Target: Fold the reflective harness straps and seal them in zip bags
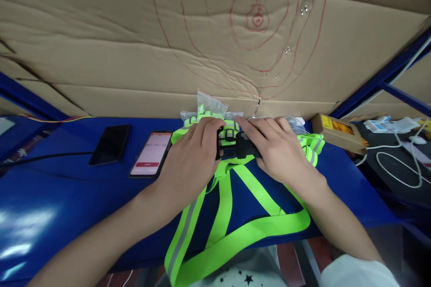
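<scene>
Both hands meet over a neon-yellow reflective strap harness spread on the blue table. My left hand is closed on one half of a black plastic buckle. In my right hand is the wider half of the buckle, gripped between thumb and fingers. The two halves are lined up and close together; I cannot tell whether they are locked. Harness straps run from the hands toward the table's front edge and hang over it. Behind the hands lie more bundled neon straps and a clear plastic bag.
Left of the hands lie a phone showing a timer and a dark phone with a cable. A cardboard box stands at the right, beside a black surface with white cables. A cardboard panel with red rings rises behind.
</scene>
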`<act>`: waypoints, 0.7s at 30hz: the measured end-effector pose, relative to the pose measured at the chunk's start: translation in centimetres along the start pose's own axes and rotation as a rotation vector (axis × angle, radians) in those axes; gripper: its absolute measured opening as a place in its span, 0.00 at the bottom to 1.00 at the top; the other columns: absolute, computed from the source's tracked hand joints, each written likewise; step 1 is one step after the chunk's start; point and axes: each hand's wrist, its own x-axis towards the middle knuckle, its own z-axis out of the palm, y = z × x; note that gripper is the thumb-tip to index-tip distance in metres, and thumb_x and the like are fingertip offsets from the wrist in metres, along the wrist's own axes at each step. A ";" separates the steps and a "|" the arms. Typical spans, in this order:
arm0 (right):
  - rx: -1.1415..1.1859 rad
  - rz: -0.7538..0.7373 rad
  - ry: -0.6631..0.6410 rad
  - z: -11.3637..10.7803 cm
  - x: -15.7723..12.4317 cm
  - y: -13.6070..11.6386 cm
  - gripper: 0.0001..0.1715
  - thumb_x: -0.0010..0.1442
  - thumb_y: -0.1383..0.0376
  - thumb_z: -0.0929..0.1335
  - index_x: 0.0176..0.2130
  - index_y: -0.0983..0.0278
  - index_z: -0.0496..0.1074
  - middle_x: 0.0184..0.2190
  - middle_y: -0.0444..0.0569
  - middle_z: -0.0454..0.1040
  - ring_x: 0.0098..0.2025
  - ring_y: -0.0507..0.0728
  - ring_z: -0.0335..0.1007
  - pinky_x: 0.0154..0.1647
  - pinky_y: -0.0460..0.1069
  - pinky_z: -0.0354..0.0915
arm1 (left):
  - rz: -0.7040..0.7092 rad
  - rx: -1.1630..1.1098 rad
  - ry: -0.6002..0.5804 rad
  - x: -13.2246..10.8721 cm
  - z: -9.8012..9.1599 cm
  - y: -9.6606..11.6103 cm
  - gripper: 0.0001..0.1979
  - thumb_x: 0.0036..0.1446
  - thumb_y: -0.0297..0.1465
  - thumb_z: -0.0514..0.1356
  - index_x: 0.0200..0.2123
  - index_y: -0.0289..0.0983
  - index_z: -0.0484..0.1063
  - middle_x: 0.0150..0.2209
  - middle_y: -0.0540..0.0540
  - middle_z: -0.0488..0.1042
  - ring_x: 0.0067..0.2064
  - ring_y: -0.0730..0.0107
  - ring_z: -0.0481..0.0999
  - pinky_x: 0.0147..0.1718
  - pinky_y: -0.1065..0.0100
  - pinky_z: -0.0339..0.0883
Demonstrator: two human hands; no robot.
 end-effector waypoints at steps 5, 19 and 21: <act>-0.003 0.012 -0.001 0.6 1.0 -1.2 0.39 0.61 0.78 0.60 0.70 0.70 0.58 0.51 0.58 0.75 0.50 0.65 0.69 0.50 0.59 0.63 | -0.006 -0.003 -0.030 0.9 0.6 1.2 0.30 0.52 0.17 0.57 0.58 0.35 0.59 0.56 0.34 0.72 0.55 0.46 0.75 0.50 0.50 0.75; 1.525 0.245 -0.117 0.3 3.1 4.2 0.52 0.48 0.61 0.81 0.67 0.59 0.64 0.61 0.52 0.72 0.58 0.62 0.74 0.58 0.57 0.72 | -0.185 -0.242 0.227 4.2 -2.9 0.5 0.13 0.59 0.29 0.63 0.47 0.41 0.70 0.44 0.45 0.78 0.54 0.47 0.73 0.57 0.41 0.64; 1.650 0.329 -0.053 0.9 3.4 3.7 0.41 0.48 0.62 0.81 0.59 0.61 0.73 0.51 0.50 0.79 0.50 0.60 0.78 0.53 0.55 0.75 | -0.141 -0.429 0.204 4.5 -2.6 -0.4 0.18 0.58 0.33 0.66 0.51 0.41 0.68 0.49 0.44 0.76 0.57 0.49 0.73 0.57 0.45 0.67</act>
